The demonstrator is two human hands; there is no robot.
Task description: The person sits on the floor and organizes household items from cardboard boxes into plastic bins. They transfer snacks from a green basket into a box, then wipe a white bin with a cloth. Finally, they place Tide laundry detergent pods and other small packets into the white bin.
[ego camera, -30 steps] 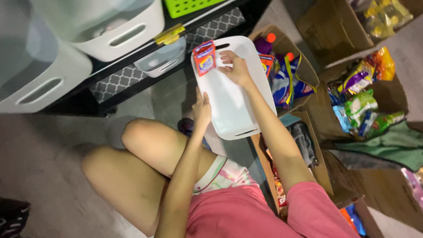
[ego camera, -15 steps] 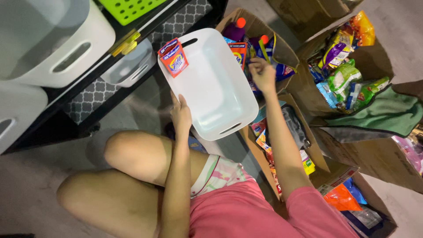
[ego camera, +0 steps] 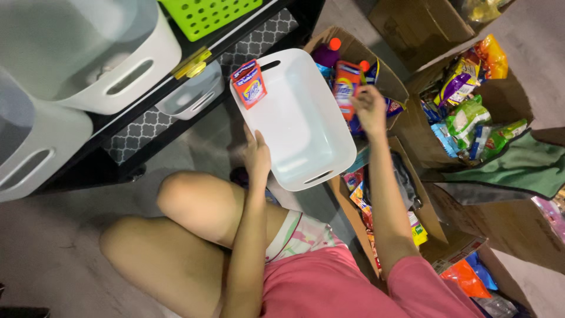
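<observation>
Holding white bin [ego camera: 300, 123] | left hand [ego camera: 257, 158] | right hand [ego camera: 369, 107] at packet-filled box [ego camera: 376, 76]

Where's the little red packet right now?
In the head view, the red packet lies on the far left corner of the white bin, beyond the left hand that steadies the bin's rim, near the black shelf.

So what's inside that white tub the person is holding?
The white tub shows a bare white floor; only a small red and orange packet lies over its far corner. The left hand grips the near rim, covering a little of it. What lies under the tub is hidden.
</observation>
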